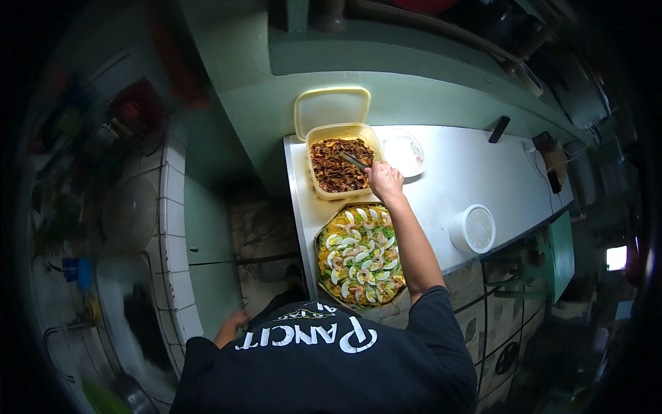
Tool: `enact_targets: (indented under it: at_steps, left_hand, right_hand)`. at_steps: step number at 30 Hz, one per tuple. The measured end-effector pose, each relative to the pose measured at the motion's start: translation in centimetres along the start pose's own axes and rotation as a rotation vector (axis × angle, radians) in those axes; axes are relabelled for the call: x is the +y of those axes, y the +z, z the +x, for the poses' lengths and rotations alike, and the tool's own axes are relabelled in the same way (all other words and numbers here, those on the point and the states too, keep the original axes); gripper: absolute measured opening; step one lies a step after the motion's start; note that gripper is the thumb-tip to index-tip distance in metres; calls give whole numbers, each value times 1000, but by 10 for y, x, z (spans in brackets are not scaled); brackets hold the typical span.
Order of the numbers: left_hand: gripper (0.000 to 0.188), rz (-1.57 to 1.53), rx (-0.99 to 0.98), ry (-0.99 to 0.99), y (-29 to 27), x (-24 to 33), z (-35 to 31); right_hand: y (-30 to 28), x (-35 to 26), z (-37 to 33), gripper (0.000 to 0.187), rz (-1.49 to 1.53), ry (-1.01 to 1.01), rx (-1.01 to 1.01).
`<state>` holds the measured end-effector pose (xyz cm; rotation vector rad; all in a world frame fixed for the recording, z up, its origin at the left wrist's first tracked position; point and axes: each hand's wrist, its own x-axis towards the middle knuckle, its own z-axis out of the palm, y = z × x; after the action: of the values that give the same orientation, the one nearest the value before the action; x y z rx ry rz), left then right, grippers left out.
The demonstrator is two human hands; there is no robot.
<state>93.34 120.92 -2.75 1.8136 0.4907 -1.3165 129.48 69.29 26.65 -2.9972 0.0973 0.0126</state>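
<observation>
My right hand (385, 180) is closed round the handle of a spoon-like metal utensil (354, 161), its end hidden in a heap of brown, crispy-looking bits (334, 153). These bits fill a pale yellow plastic container (336, 196) near the table's left end. Below my right forearm, an octagonal tray (319, 265) holds yellow noodles (336, 225) topped with egg wedges, shrimp and chopped greens. The forearm passes over the tray's right side. My left hand (238, 321) hangs low at my left side, away from the table, and its fingers are too unclear to read.
The container's lid (332, 112) leans against the green wall behind it. On the white table (448, 165) are a white plate (418, 157), a round white tub (473, 229) and a black oblong object (499, 129). A tiled counter (174, 228) with a sink stands at the left.
</observation>
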Motion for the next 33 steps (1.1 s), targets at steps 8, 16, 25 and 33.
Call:
enact_targets:
  at_steps: [8, 16, 25, 33]
  left_hand:
    - [38, -309, 200, -299, 52, -75, -47]
    - [39, -561, 419, -120, 43, 20, -47]
    - [33, -502, 327, -181, 96, 28, -53]
    - [27, -493, 305, -198, 118, -2, -56]
  right_hand:
    - [-26, -6, -9, 27, 39, -95, 188]
    - [-31, 46, -99, 21, 131, -197, 238]
    - [6, 87, -209, 15, 74, -216, 129]
    - [-9, 88, -163, 19, 616, -95, 204]
